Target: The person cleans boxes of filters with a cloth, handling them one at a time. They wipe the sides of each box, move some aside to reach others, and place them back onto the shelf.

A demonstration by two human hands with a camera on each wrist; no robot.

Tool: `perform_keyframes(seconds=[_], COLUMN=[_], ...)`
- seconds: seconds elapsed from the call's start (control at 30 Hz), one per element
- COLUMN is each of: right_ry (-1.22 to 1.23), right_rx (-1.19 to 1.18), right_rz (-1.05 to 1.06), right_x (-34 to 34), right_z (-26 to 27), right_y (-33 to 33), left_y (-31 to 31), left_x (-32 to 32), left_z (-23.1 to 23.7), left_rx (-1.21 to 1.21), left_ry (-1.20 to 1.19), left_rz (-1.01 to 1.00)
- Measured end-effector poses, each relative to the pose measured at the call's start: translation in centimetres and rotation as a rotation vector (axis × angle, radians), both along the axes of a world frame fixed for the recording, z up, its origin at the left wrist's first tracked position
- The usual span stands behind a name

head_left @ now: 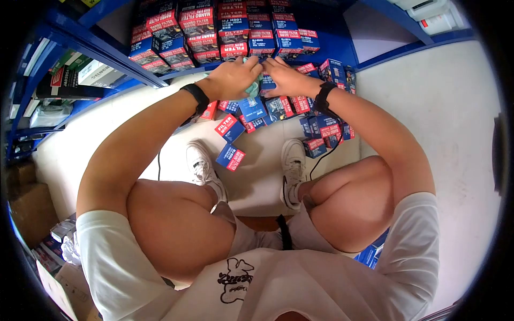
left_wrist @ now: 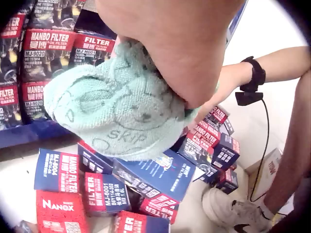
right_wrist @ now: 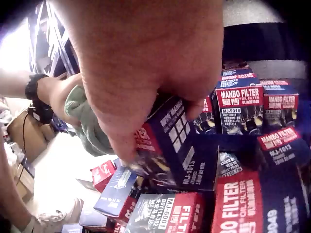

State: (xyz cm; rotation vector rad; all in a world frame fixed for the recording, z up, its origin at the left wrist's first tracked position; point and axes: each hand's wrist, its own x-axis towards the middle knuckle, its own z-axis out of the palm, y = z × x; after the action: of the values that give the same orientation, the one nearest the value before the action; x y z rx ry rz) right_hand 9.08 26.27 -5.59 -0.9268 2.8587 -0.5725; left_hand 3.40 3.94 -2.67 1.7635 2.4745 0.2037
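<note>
My left hand point(head_left: 234, 78) grips a mint-green cloth point(left_wrist: 114, 104) printed with a cartoon face and the word SKIP. The cloth hangs bunched below the palm, above loose filter boxes. Close beside it, my right hand point(head_left: 292, 80) holds a blue and red oil filter box point(right_wrist: 180, 138) marked MJ-1013, fingers and thumb on opposite sides. The box is tilted in the right wrist view, and the hand covers its upper part. Both hands are at the front of the blue shelf point(head_left: 211, 67). Under them lies a jumble of filter boxes point(head_left: 252, 109).
Stacked MANBO FILTER boxes point(head_left: 201, 37) fill the shelf ahead. More boxes point(head_left: 324, 128) are piled to the right on the pale floor point(head_left: 417, 101). One box point(head_left: 231, 156) lies between my shoes point(head_left: 201, 163). A side shelf point(head_left: 115, 48) stands at left; a black cable point(head_left: 325, 155) hangs from the right wrist.
</note>
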Motion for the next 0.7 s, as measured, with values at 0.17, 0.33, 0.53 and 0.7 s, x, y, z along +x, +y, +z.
perform_keyframes(seconds=[0.17,0.33,0.53,0.7], right_ry=[-0.132,-0.151,-0.003,-0.026], right_rx=[-0.118,-0.169,-0.129,-0.162], right_rz=[-0.078,-0.107,-0.065,-0.056], right_x=[0.3,0.9,-0.3,-0.1], right_z=[1.6,3.7,2.2,3.5], right_y=[-0.1,-0.7,0.9,0.6], left_y=[0.4,0.2,0.6,0.4], left_x=[0.5,-0.2,1.3,1.0], left_z=[0.9,1.1,2.2,0.8], left_rx=[0.062,0.081,0.174,0.164], left_ry=[-0.015,-0.049,-0.141,-0.095], left_rz=[0.108,0.206,0.167,0.237])
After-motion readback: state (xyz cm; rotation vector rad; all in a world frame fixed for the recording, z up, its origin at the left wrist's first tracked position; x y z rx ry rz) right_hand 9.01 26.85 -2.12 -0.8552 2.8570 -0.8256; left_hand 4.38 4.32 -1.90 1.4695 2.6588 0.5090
